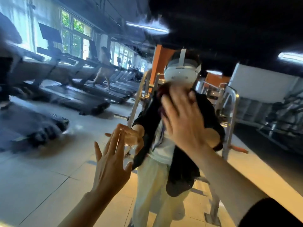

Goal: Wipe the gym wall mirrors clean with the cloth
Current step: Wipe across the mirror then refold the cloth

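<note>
Right hand (178, 118) flat on cloth (161, 95), left hand (109, 163) splayed against mirror (65, 145)

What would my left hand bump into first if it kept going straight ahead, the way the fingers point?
Most likely the mirror itself. Your left hand is open, fingers straight, and its fingertips seem to meet their own reflection, so the glass looks right there. Blur makes the gap hard to judge.

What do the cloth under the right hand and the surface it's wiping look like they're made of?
Cloth: soft dark reddish fabric, probably; it bunches under the right hand, though blurred. Mirror: glossy glass, reflecting the treadmills and the person; the left hand meets its own reflection.
</note>
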A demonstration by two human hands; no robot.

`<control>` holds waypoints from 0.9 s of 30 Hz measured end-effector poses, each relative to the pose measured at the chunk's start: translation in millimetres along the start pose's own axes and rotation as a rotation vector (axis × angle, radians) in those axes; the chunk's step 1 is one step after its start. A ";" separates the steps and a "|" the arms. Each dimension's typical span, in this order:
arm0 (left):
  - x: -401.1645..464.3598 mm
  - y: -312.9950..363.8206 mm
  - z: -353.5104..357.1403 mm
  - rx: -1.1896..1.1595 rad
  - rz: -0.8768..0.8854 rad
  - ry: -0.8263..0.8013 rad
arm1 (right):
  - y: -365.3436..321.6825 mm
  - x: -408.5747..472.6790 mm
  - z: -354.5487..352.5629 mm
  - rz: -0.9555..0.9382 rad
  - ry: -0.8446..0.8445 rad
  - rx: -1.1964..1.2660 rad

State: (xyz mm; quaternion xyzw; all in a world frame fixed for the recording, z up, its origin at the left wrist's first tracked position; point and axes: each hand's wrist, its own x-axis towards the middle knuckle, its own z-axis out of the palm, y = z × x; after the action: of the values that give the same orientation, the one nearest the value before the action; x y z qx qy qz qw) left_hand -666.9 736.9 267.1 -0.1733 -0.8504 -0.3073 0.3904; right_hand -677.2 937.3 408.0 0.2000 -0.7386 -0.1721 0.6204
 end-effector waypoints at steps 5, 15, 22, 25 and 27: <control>-3.6 5.2 9.6 -0.029 -0.042 0.025 | -2.0 56.6 4.8 0.233 0.093 -0.015; -43.6 -11.7 12.0 -0.053 -0.160 -0.027 | -53.9 -106.3 21.0 -0.572 -0.354 0.083; -44.5 25.9 34.4 -0.096 -0.116 -0.074 | 29.9 -29.0 -13.5 0.137 0.071 0.061; -49.9 45.0 45.1 -0.090 -0.108 -0.079 | 11.5 -109.9 -3.8 -0.097 -0.063 0.067; -57.5 54.8 52.6 -0.071 -0.097 -0.096 | -4.8 -192.2 3.2 -0.473 -0.249 0.039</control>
State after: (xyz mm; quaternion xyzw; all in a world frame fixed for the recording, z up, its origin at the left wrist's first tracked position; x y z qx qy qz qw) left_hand -630.4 809.6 217.4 -0.1602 -0.8641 -0.3473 0.3272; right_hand -651.1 1031.0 242.1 0.3559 -0.7452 -0.3215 0.4632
